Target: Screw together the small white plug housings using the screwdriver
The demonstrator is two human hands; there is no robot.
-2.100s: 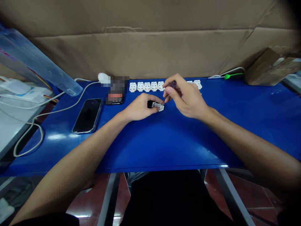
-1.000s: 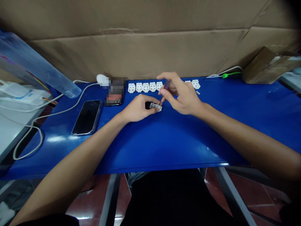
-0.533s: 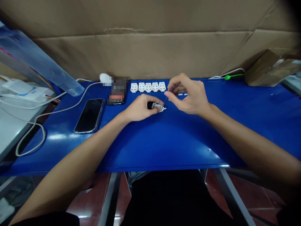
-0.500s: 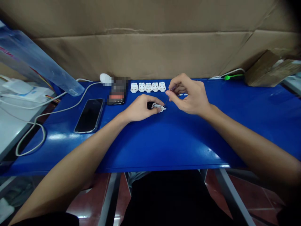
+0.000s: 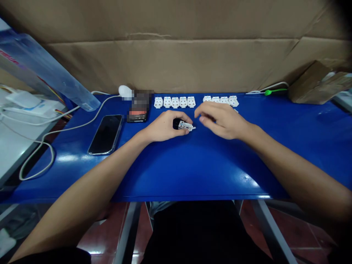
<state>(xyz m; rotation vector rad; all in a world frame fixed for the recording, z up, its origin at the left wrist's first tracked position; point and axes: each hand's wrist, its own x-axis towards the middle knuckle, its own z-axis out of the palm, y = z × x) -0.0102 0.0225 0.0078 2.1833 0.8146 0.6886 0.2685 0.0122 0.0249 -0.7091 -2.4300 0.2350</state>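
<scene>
The white plastic part (image 5: 184,126) lies between the thumb and forefinger of the left hand (image 5: 162,126), out in front of the palm and toward the fingertips. Its long axis runs mostly sideways across the tabletop (image 5: 176,168), the right end dipping slightly toward the person. A small white tab (image 5: 194,128) juts from that end, past the fingertips, on the side that faces the right hand (image 5: 224,119). The left hand is the nearer one: its grip pinches the part, forefinger along the far edge and thumb along the near edge. Whether the part also rests on the tabletop I cannot tell. Something black (image 5: 176,124) shows in the hollow of the left hand, beside the part's left end; what it is cannot be made out.

The right hand is just beyond the tab, to the right and a little farther from the person, clear of the part. Its thumb and forefinger tips stand a little apart, with the other fingers curled beneath; whether they close on anything out of sight I cannot tell.

Farther out, a row of five white pieces (image 5: 175,103) lies behind the left hand. Four more white pieces (image 5: 215,99) sit behind the right hand, which partly covers some of them. A phone (image 5: 106,134) lies off to the left, near the left forearm, and a cardboard box (image 5: 308,86) stands well apart at the far right.
</scene>
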